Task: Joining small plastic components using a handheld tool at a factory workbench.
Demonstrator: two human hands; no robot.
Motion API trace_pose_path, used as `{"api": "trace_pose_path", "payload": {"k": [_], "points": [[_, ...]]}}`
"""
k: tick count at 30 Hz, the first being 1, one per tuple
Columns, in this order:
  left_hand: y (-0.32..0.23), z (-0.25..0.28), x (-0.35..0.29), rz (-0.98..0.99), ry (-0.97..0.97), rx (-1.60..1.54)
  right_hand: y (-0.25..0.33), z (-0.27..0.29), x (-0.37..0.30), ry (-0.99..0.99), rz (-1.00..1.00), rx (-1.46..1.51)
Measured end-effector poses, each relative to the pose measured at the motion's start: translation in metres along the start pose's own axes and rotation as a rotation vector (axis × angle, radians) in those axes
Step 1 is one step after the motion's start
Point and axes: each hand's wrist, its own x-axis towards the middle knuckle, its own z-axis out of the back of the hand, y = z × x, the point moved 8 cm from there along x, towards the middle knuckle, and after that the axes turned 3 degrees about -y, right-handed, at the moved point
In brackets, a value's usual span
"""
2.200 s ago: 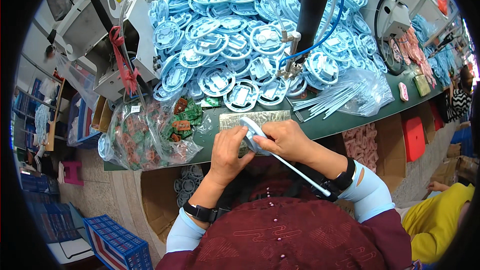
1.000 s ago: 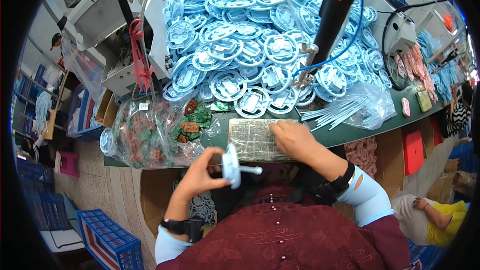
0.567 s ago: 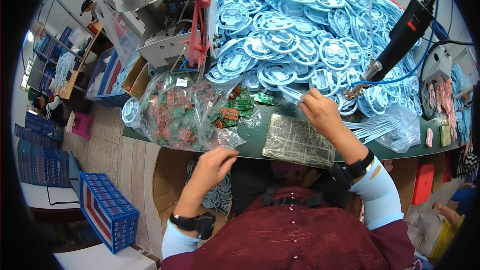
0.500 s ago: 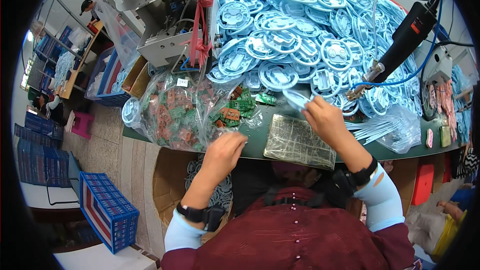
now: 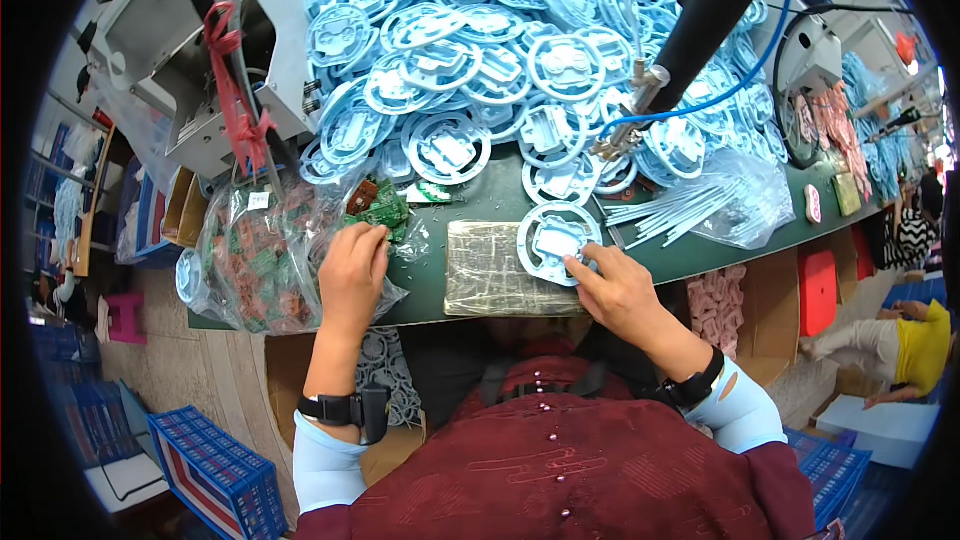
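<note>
Plainly, blue disc [image 5: 556,240], lower-right rim in right grip [image 5: 622,295]; wrapped block [image 5: 483,275] beneath

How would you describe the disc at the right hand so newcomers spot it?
Find the big blue pile on the green table. Nearer the wearer lies a wrapped slab; the blue disc overlaps its right side. Unlike neighbouring discs, it's held by the right hand.

Assembly wkshp.: many alike blue plastic pts. [image 5: 500,70] are lying heaped on a green bench [image 5: 490,185] nr. bagged PCBs [image 5: 265,270]; blue crates [image 5: 262,502] are standing below.
</note>
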Motion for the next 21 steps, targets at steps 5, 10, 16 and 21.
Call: {"api": "trace_pose_path", "payload": {"k": [5, 10, 16, 21], "points": [[-0.093, -0.007, -0.008, -0.294, -0.044, -0.373, 0.007, -0.01, -0.008, 0.018, 0.066, 0.022], [-0.108, -0.042, -0.039, -0.324, 0.112, -0.271, 0.018, 0.003, 0.0, 0.036, 0.025, 0.27], [-0.089, -0.043, -0.029, -0.101, 0.085, -0.336, -0.012, -0.002, -0.004, 0.01, 0.064, 0.086], [-0.084, -0.062, -0.015, -0.05, 0.113, -0.383, -0.005, -0.007, -0.004, -0.035, 0.094, 0.097]]}}
